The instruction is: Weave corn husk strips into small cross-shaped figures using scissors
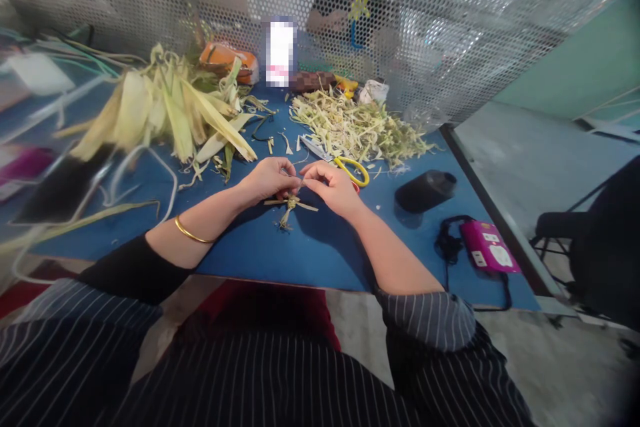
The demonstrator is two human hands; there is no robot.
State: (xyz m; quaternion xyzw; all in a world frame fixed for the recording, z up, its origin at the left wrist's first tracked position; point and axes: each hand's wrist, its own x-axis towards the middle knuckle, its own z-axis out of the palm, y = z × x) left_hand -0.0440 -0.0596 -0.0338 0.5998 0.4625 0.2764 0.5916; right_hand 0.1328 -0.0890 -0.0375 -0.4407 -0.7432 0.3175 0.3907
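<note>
My left hand (pixel 275 179) is closed, its fingertips pinched at the top of a small corn husk figure (pixel 287 205) with strips sticking out to the sides and a frayed lower end. Close beside it my right hand (pixel 334 188) pinches what looks like a thin thread at the same spot; the fingers partly hide it. Just behind the right hand lie scissors (pixel 354 171) with yellow handles, blades toward the husk scraps. A black thread spool (pixel 425 191) lies on its side to the right.
On the blue table (pixel 320 250) a heap of corn husks (pixel 165 107) sits left, and shredded husk scraps (pixel 355 123) at the back. A lit phone (pixel 281 53) stands by an orange pack (pixel 230 61). A magenta box (pixel 487 247) with a black cord is near the right edge.
</note>
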